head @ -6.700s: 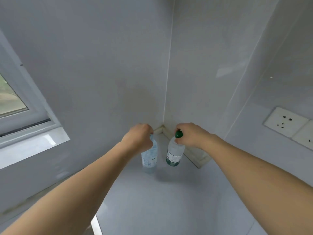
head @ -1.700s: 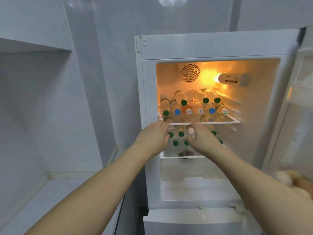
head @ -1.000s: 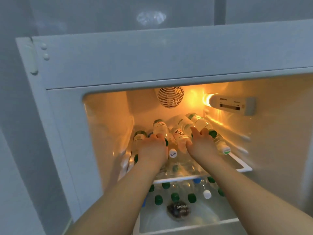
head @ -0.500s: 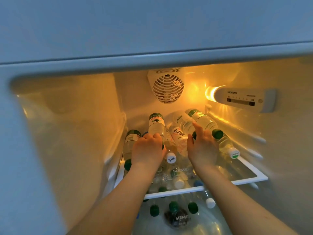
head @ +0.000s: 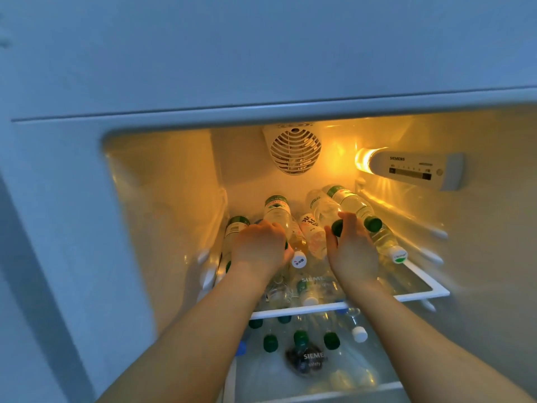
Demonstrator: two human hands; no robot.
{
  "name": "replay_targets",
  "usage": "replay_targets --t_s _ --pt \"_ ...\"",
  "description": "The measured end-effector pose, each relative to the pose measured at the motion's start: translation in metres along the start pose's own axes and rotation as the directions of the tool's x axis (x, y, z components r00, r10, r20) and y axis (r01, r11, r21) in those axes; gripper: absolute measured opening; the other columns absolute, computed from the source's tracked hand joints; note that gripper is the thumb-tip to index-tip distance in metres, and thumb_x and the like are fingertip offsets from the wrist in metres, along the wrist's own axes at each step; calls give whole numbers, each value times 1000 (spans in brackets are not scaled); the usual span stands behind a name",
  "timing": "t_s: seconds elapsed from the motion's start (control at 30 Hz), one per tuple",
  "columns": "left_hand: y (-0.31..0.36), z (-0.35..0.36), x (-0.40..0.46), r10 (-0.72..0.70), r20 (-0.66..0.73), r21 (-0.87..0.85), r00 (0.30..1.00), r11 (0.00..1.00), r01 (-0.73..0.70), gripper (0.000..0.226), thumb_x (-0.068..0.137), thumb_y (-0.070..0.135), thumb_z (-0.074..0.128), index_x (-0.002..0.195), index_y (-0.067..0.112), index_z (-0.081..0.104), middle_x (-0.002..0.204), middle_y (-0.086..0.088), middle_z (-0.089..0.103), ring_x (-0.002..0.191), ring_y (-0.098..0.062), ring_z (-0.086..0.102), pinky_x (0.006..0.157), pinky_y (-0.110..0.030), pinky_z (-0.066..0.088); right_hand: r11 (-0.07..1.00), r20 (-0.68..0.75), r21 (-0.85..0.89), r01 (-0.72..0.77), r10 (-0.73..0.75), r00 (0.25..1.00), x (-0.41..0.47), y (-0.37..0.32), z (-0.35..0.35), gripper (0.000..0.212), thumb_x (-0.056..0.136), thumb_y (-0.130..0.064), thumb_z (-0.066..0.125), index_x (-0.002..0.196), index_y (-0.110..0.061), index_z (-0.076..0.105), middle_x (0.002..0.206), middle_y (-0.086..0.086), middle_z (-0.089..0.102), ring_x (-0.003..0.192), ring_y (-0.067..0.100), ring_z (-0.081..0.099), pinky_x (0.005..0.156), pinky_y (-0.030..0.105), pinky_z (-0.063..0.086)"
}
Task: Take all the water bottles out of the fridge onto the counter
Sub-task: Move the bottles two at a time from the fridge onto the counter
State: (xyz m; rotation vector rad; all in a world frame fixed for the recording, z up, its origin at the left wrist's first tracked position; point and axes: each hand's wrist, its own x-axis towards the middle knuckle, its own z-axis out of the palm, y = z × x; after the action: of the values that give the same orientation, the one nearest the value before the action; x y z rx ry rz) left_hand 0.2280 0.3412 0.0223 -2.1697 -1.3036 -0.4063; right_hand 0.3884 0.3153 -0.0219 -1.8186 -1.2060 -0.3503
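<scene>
Both bare arms reach into the lit fridge (head: 162,181), seen from the wearer's head. A pile of water bottles lies on its side on the glass upper shelf (head: 418,293), caps toward the camera.

The left hand (head: 260,247) rests palm-down over a green-labelled bottle (head: 276,212) at about 11 o'clock from the frame centre; its fingers (head: 276,232) curl around the bottle's neck end, grasping it. Just left of it lies another green-labelled bottle (head: 235,231) against the fridge's side wall.

The right hand (head: 353,254), at about 1 o'clock, has its fingers (head: 348,222) closed around the neck of a clear bottle (head: 324,209), its dark green cap (head: 337,228) showing beside the thumb. Touching that bottle on the right is a second green-capped bottle (head: 353,203). Between the two hands lie a red-lettered bottle (head: 312,235) and a white cap (head: 299,260).

Below the shelf, at 6 o'clock, more bottles stand upright on the lower shelf (head: 386,386), green caps (head: 300,338) and a white one visible. A round fan grille (head: 295,151) sits on the back wall at 12 o'clock, with a glowing control panel (head: 418,171) at 2 o'clock.
</scene>
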Motion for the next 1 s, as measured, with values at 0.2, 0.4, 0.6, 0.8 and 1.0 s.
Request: replay_targets --t_s 0.2,0.4,0.6,0.8,1.0 --pt "-5 -34 -33 72 16 15 997 997 -72 42 96 44 48 121 11 55 114 -10 60 90 -26 63 60 -30 37 992 63 19 128 -129 990 -16 -23 -42 33 95 -32 55 123 -15 49 108 10 63 93 28 62 67 32 48" --pt "-25 -88 -69 109 -34 -132 994 985 -112 36 94 42 51 117 14 52 113 -6 54 85 -29 62 60 -33 39 986 -1 83 144 -145 989 -31 -43 -102 24 94 -27 57 111 -12 51 97 10 64 86 30 62 64 30 40" --pt "-47 -152 -122 53 9 -403 999 914 -45 25 87 39 56 79 21 40 82 1 50 74 -22 50 57 -31 35 982 -85 63 179 -173 981 -66 -66 -173 24 96 -31 54 106 -10 52 86 8 62 73 30 56 58 32 31" --pt "-71 -209 -173 -37 101 -593 994 800 90 30 83 40 57 68 17 45 72 -1 52 63 -19 49 53 -29 38 982 -41 32 188 -186 982 -113 -111 -222 27 95 -35 52 107 -11 52 89 8 63 77 29 55 61 32 36" --pt "-96 -240 -230 -35 377 -660 925 691 295 30 80 38 60 73 9 55 68 -11 60 58 -30 70 58 -36 60 988 149 -39 151 -144 978 -150 -151 -254 24 85 -36 53 93 -13 55 85 5 58 76 29 53 60 32 39"
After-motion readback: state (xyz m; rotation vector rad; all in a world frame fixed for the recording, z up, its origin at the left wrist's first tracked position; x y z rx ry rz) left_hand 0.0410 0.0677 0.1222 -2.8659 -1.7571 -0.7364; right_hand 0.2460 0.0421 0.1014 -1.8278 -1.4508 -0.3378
